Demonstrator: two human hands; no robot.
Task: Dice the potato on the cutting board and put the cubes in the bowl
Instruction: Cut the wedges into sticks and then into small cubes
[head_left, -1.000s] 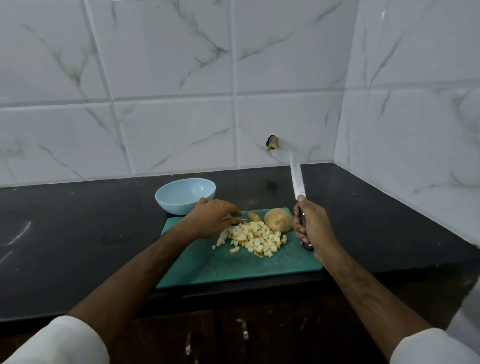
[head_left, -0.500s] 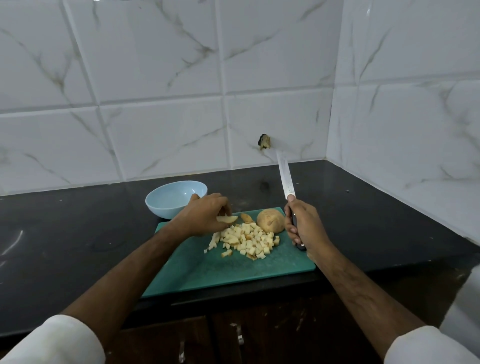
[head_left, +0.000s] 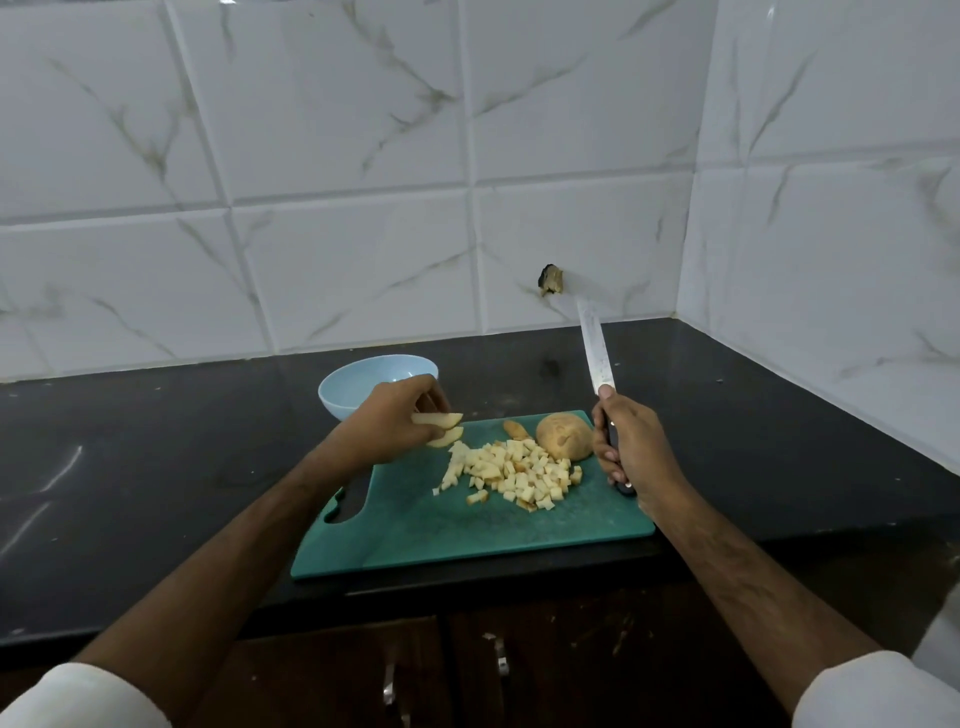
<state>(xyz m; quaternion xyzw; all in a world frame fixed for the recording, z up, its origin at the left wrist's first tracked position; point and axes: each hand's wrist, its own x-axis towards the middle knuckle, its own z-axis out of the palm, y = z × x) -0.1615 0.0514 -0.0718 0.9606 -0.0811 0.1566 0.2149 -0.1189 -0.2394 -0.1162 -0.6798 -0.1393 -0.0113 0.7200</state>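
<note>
We are looking down at a green cutting board (head_left: 415, 535) on a dark table (head_left: 156, 467). Our left hand (head_left: 389, 423) pinches a couple of pale potato slices (head_left: 441, 425) just above the board's far left corner, near the light blue bowl (head_left: 363, 382), which looks empty from here. Our right hand (head_left: 623, 447) is wrapped around a knife (head_left: 595, 353), blade pointing up and away. A heap of potato cubes (head_left: 514, 475) sits mid-board, beside an uncut potato half (head_left: 563, 436) and a small scrap (head_left: 514, 428). We judge the dicing partly done; no cubes have reached the bowl.
</note>
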